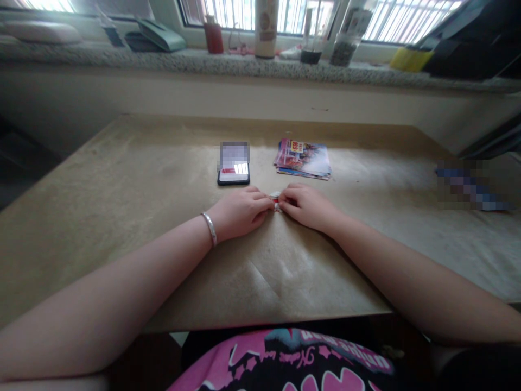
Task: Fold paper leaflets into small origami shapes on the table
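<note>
- My pink printed shirt (pixel 280 361) is closest, just below the table edge.
- 1 small red-and-white folded piece (pixel 276 201): crumpled-looking, mostly hidden by my fingers, and too small to read. It sits low over the table, centred between my hands.
- 2 hands, both bare, fingers curled inward, not spread:
  - left hand (pixel 240 213): fingertips pinching the piece from the left.
  - right hand (pixel 308 206): fingertips pinching it from the right.
  - Can't tell if the piece touches the table.
- 1 silver bangle (pixel 210 228) on my left wrist.
- 1 phone (pixel 233 176), dark case, part of it blurred, lying on the table just beyond my left hand.
- 1 stack of glossy printed leaflets (pixel 303 158), slightly fanned, beyond my right hand.
- 1 blurred blue object (pixel 468 187), far right on the tan table (pixel 122 217).
- Granite windowsill (pixel 203 64) at the back holds 1 red cup (pixel 214 37), 1 tall bottle (pixel 266 27), 2 glass jars (pixel 311 49) and 1 yellow sponge (pixel 411 60).
</note>
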